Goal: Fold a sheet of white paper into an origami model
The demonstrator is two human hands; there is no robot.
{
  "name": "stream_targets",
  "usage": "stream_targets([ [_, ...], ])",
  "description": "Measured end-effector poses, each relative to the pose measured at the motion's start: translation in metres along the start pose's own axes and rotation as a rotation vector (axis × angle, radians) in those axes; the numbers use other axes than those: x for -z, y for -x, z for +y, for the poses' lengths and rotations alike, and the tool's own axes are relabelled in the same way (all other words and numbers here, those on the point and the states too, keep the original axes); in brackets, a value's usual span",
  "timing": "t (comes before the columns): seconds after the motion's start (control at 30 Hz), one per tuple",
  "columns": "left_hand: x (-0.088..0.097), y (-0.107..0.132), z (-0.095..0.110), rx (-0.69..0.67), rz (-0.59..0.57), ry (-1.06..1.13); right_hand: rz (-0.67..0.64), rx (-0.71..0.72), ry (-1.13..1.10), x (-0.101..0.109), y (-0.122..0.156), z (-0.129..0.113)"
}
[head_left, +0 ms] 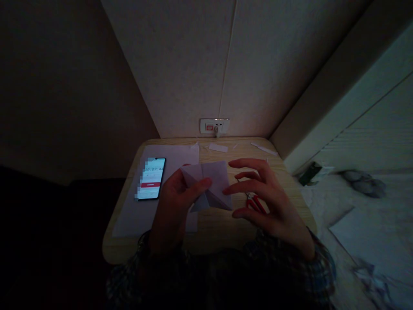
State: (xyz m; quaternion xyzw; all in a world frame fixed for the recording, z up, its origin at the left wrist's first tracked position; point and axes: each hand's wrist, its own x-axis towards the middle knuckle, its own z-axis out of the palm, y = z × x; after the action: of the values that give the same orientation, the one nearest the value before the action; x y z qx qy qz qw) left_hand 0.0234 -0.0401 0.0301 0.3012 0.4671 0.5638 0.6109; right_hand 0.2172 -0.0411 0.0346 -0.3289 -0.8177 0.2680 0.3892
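Observation:
A folded sheet of white paper (217, 175) with creased, pointed flaps is held up over the small wooden table. My left hand (180, 193) grips it from the left, thumb pressed on its front near the middle crease. At its right edge is my right hand (263, 189), fingers spread and thumb apart; one fingertip is at or very close to the paper. Beneath and behind the right fingers lies a pair of red-handled scissors (256, 203), partly covered by that hand.
A lit phone (151, 178) rests on a stack of white paper (129, 221) at the table's left. Paper scraps (218, 147) lie along the back edge. A wall socket (206, 125) with a plug is behind. Right of the table (222, 224), a loose sheet (371, 241) lies on a pale surface.

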Motion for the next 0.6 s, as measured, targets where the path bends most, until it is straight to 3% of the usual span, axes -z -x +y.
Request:
stream_targets([
  [0.13,-0.0001,0.0003,-0.0013,0.051,-0.028,0.012,0.022,-0.003,0.002,0.0012,0.0010,-0.0010],
  [0.4,-0.0031,0.0029,0.0000,0.018,0.042,0.009,-0.002,0.008,0.029,0.0013,-0.0003,-0.0057],
  [0.6,-0.0034,0.0034,-0.0004,0.010,0.019,0.026,-0.009,-0.020,0.032,0.0007,-0.0007,-0.0100],
])
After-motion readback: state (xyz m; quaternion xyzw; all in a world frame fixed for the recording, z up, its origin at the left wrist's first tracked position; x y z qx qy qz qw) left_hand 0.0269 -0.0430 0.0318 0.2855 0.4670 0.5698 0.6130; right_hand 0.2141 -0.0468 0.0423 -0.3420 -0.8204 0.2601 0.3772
